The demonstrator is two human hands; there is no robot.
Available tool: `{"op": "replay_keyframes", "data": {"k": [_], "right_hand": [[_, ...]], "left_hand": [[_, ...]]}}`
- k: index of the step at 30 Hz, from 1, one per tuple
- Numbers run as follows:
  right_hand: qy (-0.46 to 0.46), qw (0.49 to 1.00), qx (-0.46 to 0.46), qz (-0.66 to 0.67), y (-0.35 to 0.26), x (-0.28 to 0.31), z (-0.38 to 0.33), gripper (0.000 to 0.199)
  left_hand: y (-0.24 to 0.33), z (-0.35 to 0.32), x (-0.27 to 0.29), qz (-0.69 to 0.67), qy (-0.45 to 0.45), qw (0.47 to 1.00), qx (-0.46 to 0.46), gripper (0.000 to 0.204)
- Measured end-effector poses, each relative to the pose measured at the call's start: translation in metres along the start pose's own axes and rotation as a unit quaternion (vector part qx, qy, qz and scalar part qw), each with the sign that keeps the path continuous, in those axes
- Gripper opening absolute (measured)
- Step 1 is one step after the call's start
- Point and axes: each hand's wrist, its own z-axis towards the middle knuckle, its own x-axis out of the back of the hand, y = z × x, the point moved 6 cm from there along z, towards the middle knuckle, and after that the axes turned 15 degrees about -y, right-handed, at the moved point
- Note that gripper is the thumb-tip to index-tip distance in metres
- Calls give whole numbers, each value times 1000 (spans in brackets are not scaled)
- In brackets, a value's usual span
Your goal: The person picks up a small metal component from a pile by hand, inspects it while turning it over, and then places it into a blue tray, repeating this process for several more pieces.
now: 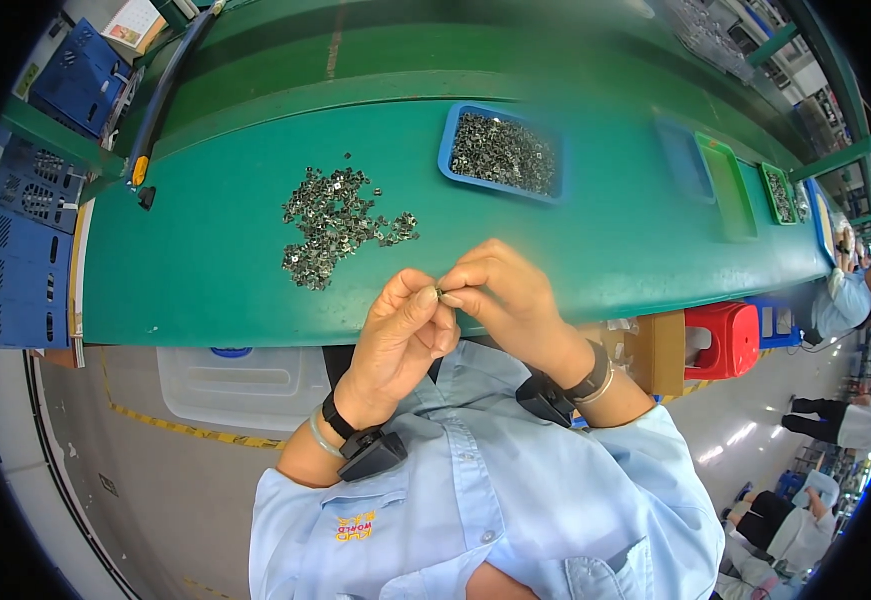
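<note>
Both hands meet over the front edge of the green table (226, 310). The fingertips of my left hand (406, 325) and my right hand (506, 295) pinch one small dark metal part (441, 293) between them; most of it is covered by the fingers, and its exact kind is too small to tell. Beyond my left hand, a loose pile of small dark and silvery metal parts (326, 225) lies spread on the table. Past my right hand stands a blue tray (446, 150) filled with many similar small parts (501, 150).
Farther right on the table are a green tray (731, 190) and a smaller green tray (778, 195) with parts. Blue crates (21, 275) stand at the left end. Under the table are a clear plastic bin (236, 385) and a red stool (726, 340). Other people (841, 305) are at far right.
</note>
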Motion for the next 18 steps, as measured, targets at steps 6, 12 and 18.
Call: {"op": "replay_keyframes", "data": {"k": [6,12,18], "right_hand": [[-21,992,2,-126,1,2,-1,14],[15,1000,3,-27,3,2,0,17],[18,999,10,35,0,1,1,15]], "left_hand": [[8,-3,5,101,86,991,32,12],[16,-3,-8,96,85,991,25,13],[12,-2,-11,16,5,1000,11,15]]}}
